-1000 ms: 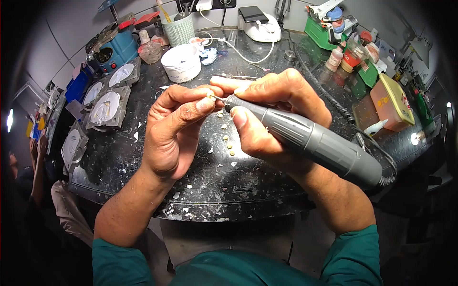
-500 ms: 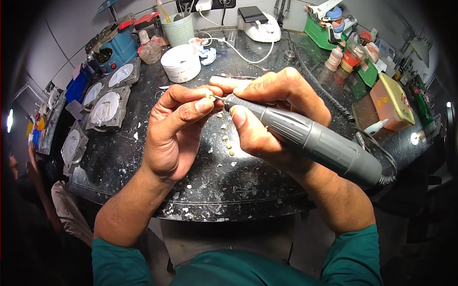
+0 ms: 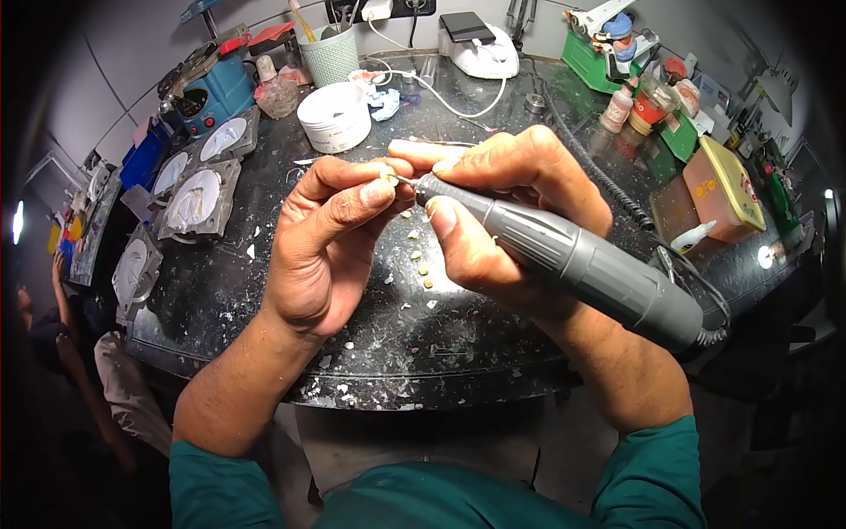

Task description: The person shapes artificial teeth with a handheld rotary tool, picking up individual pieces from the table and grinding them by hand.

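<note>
My left hand [image 3: 322, 242] is closed in a pinch, with a small cream-coloured dental crown [image 3: 386, 175] between thumb and fingertips. Its details are mostly covered by the fingers. Around a dark grey rotary handpiece [image 3: 577, 256] my right hand [image 3: 520, 189] is wrapped, thumb below and fingers above. The handpiece's thin bit points left and meets the crown, or nearly so; I cannot tell whether they touch. Both hands are close together over the bench, fingertips almost meeting. Several small yellowish pieces [image 3: 423, 271] lie on the bench beneath them.
White debris speckles the black bench [image 3: 441, 353]. Metal flasks with white plaster [image 3: 196, 198] stand left, a white tub [image 3: 335, 119] behind my hands. A coiled cord [image 3: 617, 189] runs along the right, near bottles and a plastic container [image 3: 724, 189]. Another person [image 3: 70, 344] is at far left.
Both hands keep nearly the same pose, and the handpiece's rear end has shifted very slightly. At far left, the other person's arm and body have moved a little.
</note>
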Tool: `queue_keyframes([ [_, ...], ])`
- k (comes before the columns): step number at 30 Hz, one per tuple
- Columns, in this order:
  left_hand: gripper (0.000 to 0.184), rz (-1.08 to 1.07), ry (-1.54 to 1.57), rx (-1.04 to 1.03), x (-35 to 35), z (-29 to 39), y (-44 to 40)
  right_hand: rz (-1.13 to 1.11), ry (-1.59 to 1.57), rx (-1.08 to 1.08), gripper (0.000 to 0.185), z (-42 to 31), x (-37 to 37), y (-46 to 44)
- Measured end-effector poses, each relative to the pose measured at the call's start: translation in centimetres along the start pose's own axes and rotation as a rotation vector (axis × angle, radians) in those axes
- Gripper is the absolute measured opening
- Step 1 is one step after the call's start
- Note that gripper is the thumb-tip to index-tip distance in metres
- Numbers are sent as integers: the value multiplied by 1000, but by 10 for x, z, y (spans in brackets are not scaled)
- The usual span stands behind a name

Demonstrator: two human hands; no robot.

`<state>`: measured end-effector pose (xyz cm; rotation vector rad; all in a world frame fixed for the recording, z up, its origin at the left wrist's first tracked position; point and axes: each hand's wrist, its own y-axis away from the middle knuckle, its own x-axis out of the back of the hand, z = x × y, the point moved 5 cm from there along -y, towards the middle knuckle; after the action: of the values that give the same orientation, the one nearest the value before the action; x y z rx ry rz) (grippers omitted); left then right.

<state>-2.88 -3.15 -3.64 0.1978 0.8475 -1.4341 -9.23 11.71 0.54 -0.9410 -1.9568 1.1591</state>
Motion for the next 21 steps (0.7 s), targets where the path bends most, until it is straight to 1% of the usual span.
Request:
queue_keyframes([
  [13, 12, 14, 38, 29, 1, -3, 0, 10, 1, -28, 20, -2, -1, -1],
  [15, 12, 22, 46, 38, 1, -3, 0, 115, -55, -49, 20, 5, -3, 1],
  [17, 12, 24, 42, 38, 0, -4, 1, 104, -55, -66, 20, 6, -3, 2],
  [19, 12, 21, 25, 29, -1, -4, 0, -23, -1, -79, 20, 3, -2, 1],
  [21, 12, 28, 30, 30, 0, -4, 0, -15, -15, -91, 20, 3, -3, 1],
])
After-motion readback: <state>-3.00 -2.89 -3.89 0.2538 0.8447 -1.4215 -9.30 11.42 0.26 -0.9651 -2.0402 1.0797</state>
